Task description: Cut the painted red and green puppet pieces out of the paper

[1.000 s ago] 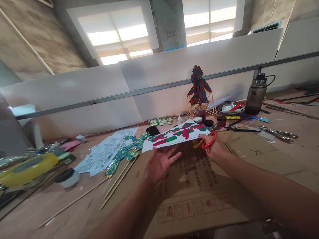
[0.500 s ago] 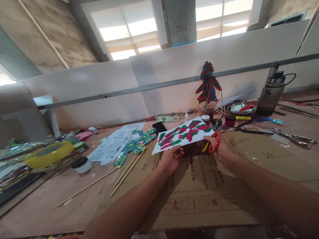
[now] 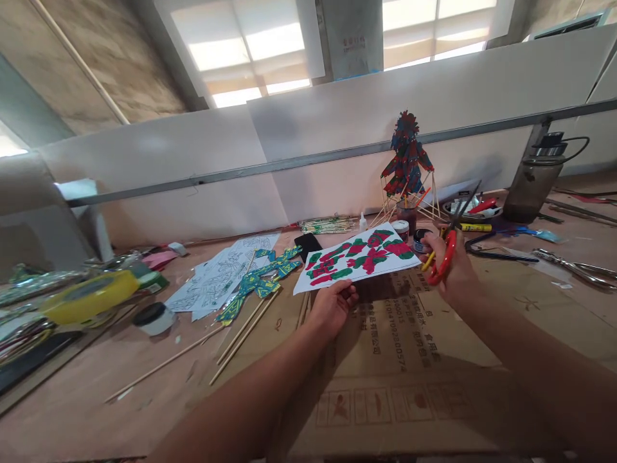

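Observation:
My left hand [image 3: 337, 305] grips the lower edge of a white sheet of paper [image 3: 359, 256] painted with red and green shapes, held tilted above the cardboard. Just right of the sheet, my right hand [image 3: 450, 257] is closed around scissors [image 3: 442, 258] with red and yellow handles. Their dark blades point up and away, apart from the paper. Flattened cardboard [image 3: 400, 399] with printed characters lies beneath both hands. Left of the sheet rests a blue, green and yellow painted paper cutout [image 3: 258, 283], near thin wooden sticks [image 3: 245, 334].
Line-drawn sheets [image 3: 212, 280], a black-lidded jar [image 3: 154, 318] and a yellow tape roll [image 3: 89, 296] lie on the left. Behind stand a red-and-blue figure on sticks [image 3: 407, 157] and paint jars [image 3: 401, 229]. A bottle [image 3: 535, 183] and pliers [image 3: 573, 265] are on the right.
My right hand has let go of the sheet's right edge and moved right and slightly up with the scissors, whose blades now point upward. My left hand still holds the paper.

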Available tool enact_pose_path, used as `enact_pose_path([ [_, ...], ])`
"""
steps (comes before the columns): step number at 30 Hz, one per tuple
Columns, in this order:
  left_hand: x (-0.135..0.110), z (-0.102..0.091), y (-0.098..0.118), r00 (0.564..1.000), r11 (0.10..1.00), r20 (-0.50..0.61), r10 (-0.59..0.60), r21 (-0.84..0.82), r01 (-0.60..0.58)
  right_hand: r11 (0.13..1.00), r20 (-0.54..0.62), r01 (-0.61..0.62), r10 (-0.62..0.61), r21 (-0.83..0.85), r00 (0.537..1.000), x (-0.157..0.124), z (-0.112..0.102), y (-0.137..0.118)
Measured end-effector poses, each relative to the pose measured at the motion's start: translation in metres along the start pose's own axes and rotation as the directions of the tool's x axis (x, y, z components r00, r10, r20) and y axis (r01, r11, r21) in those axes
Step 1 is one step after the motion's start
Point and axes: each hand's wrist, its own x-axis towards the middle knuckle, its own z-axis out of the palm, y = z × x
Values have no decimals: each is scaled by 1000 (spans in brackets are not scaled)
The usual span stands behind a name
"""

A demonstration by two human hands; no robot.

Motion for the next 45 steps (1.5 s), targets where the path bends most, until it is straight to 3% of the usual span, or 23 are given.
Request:
enact_pose_path([
  [1,1,1,0,1000,1000,-10,-2,3,2,999,-13,39,-39,-19,999,-8,4,-7],
  [3,3,4,-1,999,1000,-33,-8,7,8,992,188,63,-41,-113,981,-27,13,-20],
  [6,6,6,-2,997,1000,-69,-22,-6,22,956,411,-21,147,-294,900,-52,22,-33],
  [8,6,5,-1,997,999,-71,-28,-29,26,897,483,-69,298,-436,824,-62,25,-38],
  [10,5,4,1,998,999,-60,-28,-44,26,837,518,-58,390,-545,761,-68,25,-39],
  [14,-1,1,5,997,997,-75,5,-71,-10,738,535,21,469,-675,702,-72,23,-36],
  [19,-2,-1,6,995,995,-95,39,-89,-48,553,516,141,615,-821,596,-72,20,-34],
  [23,0,-5,7,996,992,-68,66,-106,-73,491,621,390,522,-779,584,-68,18,-33],
  [26,2,-7,8,996,990,-52,79,-112,-84,452,645,461,503,-764,576,-64,15,-32],
  [32,3,-9,8,995,989,-43,91,-116,-95,388,586,440,531,-810,612,-62,15,-29],
  [40,-6,-6,3,993,987,6,116,-112,-114,395,478,279,624,-876,618,-65,22,-33],
  [45,-10,-2,0,991,982,15,133,-134,-130,328,380,206,665,-922,643,-68,28,-34],
])
